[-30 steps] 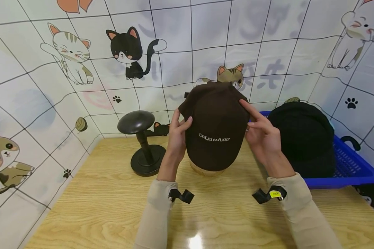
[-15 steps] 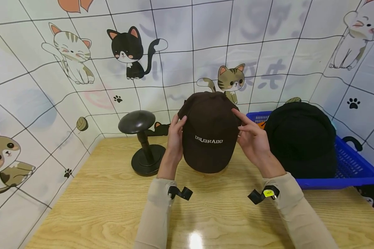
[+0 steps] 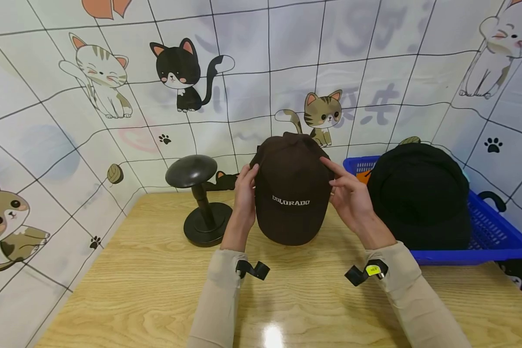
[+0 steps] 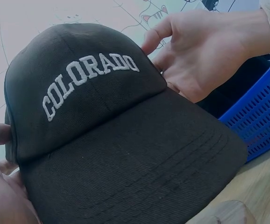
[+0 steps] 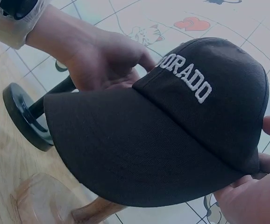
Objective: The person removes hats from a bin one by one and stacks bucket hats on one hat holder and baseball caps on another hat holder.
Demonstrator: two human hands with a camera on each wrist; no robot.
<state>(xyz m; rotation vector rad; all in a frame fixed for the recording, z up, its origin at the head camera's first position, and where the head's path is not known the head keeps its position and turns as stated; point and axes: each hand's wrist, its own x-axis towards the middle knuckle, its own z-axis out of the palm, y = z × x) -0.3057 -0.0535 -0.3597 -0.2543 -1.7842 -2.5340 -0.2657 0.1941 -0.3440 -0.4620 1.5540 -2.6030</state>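
Note:
Both hands hold a dark brown baseball cap (image 3: 292, 193) with white COLORADO lettering, its brim toward the person. The left hand (image 3: 244, 198) pinches one side of the crown, thumb in front and fingers behind. On the opposite side the right hand (image 3: 352, 198) grips the crown edge the same way; its rear fingers are partly hidden. Beneath the brim, the right wrist view shows a wooden stem (image 5: 97, 210) on a pale wooden base (image 5: 41, 200). The cap hides this stand almost fully in the head view.
A black hat stand (image 3: 203, 208) with a domed top stands left of the cap on the wooden table (image 3: 156, 290). To the right, a blue plastic basket (image 3: 491, 246) holds black hats (image 3: 419, 198) and something orange (image 3: 364, 177). A cat-print sheet (image 3: 252, 58) hangs behind.
Both hands have brought the cap lower and somewhat left, mostly in the first half second. Its brim now covers most of the wooden base; the striped cat print behind has come into view.

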